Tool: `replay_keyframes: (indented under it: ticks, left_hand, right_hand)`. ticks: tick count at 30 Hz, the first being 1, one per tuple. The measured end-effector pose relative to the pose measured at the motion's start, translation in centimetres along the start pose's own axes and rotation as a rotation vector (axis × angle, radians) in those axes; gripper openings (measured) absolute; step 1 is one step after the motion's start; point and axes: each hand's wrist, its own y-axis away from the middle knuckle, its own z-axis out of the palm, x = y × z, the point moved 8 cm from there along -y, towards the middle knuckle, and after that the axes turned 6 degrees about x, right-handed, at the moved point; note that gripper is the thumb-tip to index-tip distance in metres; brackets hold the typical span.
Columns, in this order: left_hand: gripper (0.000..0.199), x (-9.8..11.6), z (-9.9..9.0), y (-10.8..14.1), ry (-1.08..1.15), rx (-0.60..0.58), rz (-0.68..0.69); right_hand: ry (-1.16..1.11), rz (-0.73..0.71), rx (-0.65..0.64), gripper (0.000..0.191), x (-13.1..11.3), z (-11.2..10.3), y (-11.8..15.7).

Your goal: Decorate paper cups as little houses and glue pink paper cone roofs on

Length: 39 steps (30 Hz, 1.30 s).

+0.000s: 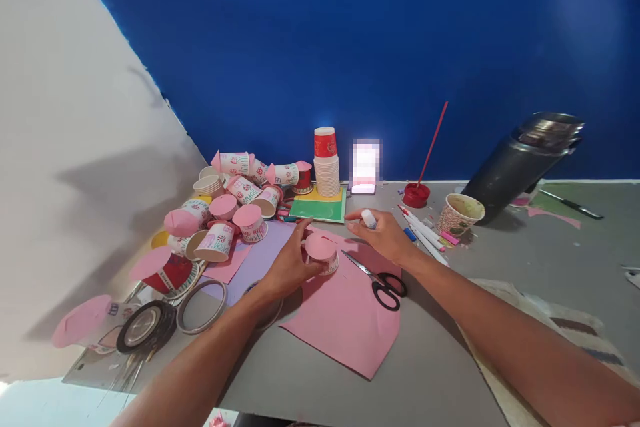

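My left hand (pixel 287 267) grips a small paper cup (pixel 323 255) capped with a pink paper disc, resting on a pink paper sheet (pixel 345 320) on the grey floor. My right hand (pixel 383 233) hovers just right of the cup, closed around a small white glue stick (pixel 369 218). Black-handled scissors (pixel 383 283) lie on the pink sheet beneath my right wrist.
A heap of pink-capped paper cups (pixel 235 203) lies left, with tape rolls (pixel 150 323) nearer me. A stack of cups (pixel 327 163) stands on green and yellow paper by the blue wall. Markers (pixel 423 230), a red paint pot (pixel 416 195), a used cup (pixel 459 212) and a tipped black bin (pixel 525 160) sit right.
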Motion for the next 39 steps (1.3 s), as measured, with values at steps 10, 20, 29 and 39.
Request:
replay_keyframes:
  ticks: [10,20,29,39]
  left_hand:
    - [0.077,1.4,-0.2,0.2,0.887,-0.256,-0.206]
    - [0.081,1.6,-0.4,0.5,1.024,-0.208,-0.291]
    - [0.057,0.7,0.9,0.8,0.943,-0.337,-0.243]
    - [0.033,-0.6,-0.3,0.2,0.848,-0.180,-0.379]
  right_hand:
    - [0.037,-0.141,-0.034,0.027,-0.8,0.5,0.5]
    - [0.240,-0.695,0.057,0.018,-5.1,2.0,4.4]
    - [0.149,-0.327,0.033,0.030,-4.0,1.8,3.3]
    - [-0.340,0.196,0.034,0.038,-1.2,1.9,1.7]
